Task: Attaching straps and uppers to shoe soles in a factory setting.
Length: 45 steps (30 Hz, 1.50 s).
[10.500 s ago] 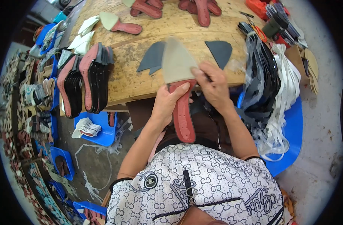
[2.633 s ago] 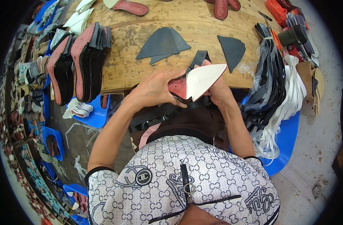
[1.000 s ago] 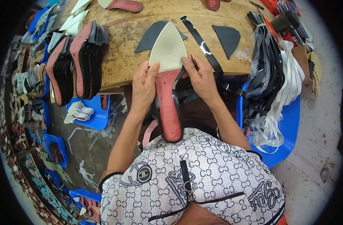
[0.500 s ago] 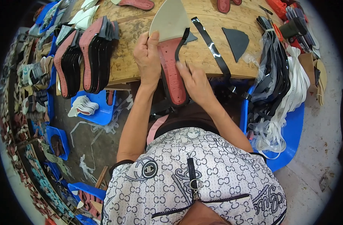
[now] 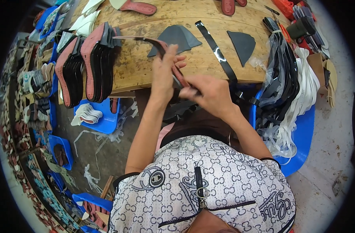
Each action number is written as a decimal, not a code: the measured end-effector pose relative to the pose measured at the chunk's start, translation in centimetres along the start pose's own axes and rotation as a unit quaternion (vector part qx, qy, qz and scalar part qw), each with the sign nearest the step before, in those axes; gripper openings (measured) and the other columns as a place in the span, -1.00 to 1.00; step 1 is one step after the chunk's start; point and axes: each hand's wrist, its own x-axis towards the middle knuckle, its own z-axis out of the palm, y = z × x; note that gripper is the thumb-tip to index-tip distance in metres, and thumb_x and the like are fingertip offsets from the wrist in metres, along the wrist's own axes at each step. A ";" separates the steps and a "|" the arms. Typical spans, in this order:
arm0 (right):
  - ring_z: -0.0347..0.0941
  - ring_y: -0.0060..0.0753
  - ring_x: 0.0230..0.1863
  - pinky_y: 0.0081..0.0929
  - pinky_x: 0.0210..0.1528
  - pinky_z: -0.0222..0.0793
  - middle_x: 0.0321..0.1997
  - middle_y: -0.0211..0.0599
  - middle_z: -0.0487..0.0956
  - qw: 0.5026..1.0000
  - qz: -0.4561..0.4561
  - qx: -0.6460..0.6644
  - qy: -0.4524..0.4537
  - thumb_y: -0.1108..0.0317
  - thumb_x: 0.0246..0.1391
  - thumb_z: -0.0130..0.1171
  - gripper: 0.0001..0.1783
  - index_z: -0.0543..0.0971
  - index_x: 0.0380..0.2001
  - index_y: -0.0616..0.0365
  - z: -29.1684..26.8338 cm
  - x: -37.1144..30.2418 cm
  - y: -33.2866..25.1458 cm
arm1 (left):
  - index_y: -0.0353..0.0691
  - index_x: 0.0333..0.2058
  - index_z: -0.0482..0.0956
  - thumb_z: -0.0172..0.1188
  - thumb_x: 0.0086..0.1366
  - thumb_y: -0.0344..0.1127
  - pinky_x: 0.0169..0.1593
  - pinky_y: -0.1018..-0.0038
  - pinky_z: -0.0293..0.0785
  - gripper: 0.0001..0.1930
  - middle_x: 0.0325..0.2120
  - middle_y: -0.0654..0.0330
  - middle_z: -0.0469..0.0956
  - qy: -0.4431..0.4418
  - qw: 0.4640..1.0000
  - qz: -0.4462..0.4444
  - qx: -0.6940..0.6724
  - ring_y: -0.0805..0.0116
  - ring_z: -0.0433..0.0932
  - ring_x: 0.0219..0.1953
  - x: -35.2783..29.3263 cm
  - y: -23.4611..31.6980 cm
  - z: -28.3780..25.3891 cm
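Observation:
A red shoe insole (image 5: 178, 74) with a black edge and a pale front is turned nearly edge-on over the table's near edge. My left hand (image 5: 162, 75) grips it around the middle, some fingers sticking out past it. My right hand (image 5: 212, 93) is closed at its heel end, the fingertips smeared by motion. Beyond the hands lie dark grey cut pieces (image 5: 174, 37). A glossy black strip (image 5: 215, 48) stretches across the tabletop, with another grey piece (image 5: 242, 44) to its right.
Stacked red-and-black insoles (image 5: 92, 64) stand on the wooden table (image 5: 132, 66) at left. More red insoles (image 5: 140, 7) lie at the far edge. Bundled black and white strips (image 5: 280, 73) hang over a blue bin (image 5: 301, 128) at right. Another blue bin (image 5: 109, 124) sits below left.
The insole has swung from face-up to edge-on, its pale front now pointing left. My right hand has moved down to the heel end. Grey pieces formerly mostly covered now show.

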 end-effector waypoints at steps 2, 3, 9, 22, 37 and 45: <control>0.33 -0.59 -0.65 -0.51 -0.55 0.27 -0.66 -0.42 0.46 0.893 0.239 0.333 0.186 0.08 0.20 0.12 -0.63 0.49 -0.49 0.17 -0.3 2.2 1.0 | -0.40 0.01 0.43 -0.05 0.43 0.01 -0.08 0.48 0.51 -0.49 -0.23 0.10 0.58 -0.100 0.987 -0.032 -0.119 0.42 0.53 -0.15 -1.0 1.8 0.9; 0.30 -0.66 -0.62 -0.57 -0.55 0.22 -0.65 -0.47 0.44 0.854 0.290 0.404 0.150 0.02 0.22 0.10 -0.57 0.50 -0.51 0.20 -0.1 3.0 2.5 | -0.38 0.01 0.44 -0.03 0.42 0.01 -0.10 0.51 0.50 -0.50 -0.21 0.14 0.58 -0.119 0.986 -0.058 -0.105 0.44 0.53 -0.17 -1.9 1.9 1.3; 0.25 -0.54 -0.51 -0.49 -0.39 0.26 -0.57 -0.30 0.46 0.845 0.289 0.422 0.157 0.04 0.28 0.01 -0.50 0.51 -0.38 0.38 1.2 2.9 0.6 | -0.37 -0.11 0.51 -0.03 0.43 -0.02 -0.14 0.53 0.50 -0.55 -0.25 0.18 0.59 -0.050 0.989 0.023 -0.139 0.49 0.54 -0.22 -2.6 1.3 2.9; 0.23 -0.75 -0.62 -0.72 -0.58 0.09 -0.67 -0.53 0.38 0.782 0.349 0.508 -0.099 0.07 0.28 0.00 -0.64 0.39 -0.50 0.08 -1.6 -2.2 -1.1 | -0.30 -0.24 0.60 -0.03 0.42 0.06 -0.26 0.58 0.39 -0.52 -0.41 0.33 0.54 -0.029 0.999 -0.004 -0.040 0.59 0.44 -0.39 -1.6 0.9 1.0; 0.50 -0.35 -0.31 -0.43 -0.26 0.38 -0.38 -0.28 0.57 0.916 0.320 0.177 0.167 0.21 0.11 0.18 -0.77 0.57 -0.35 0.17 -3.5 -1.2 7.4 | -0.36 -0.06 0.48 -0.01 0.40 0.03 -0.16 0.49 0.52 -0.51 -0.27 0.08 0.61 -0.101 0.992 0.010 -0.077 0.39 0.58 -0.28 -1.6 1.5 -1.9; 0.46 -0.21 -0.19 -0.30 -0.23 0.43 -0.23 -0.33 0.55 0.947 0.207 -0.198 0.144 0.28 -0.11 0.33 -0.73 0.55 -0.32 0.09 -1.3 -2.4 13.0 | -0.26 0.07 0.40 0.09 0.37 -0.08 0.13 0.32 0.41 -0.56 0.02 0.17 0.50 -0.086 0.963 -0.058 -0.250 0.33 0.48 0.06 -2.5 -2.9 -2.5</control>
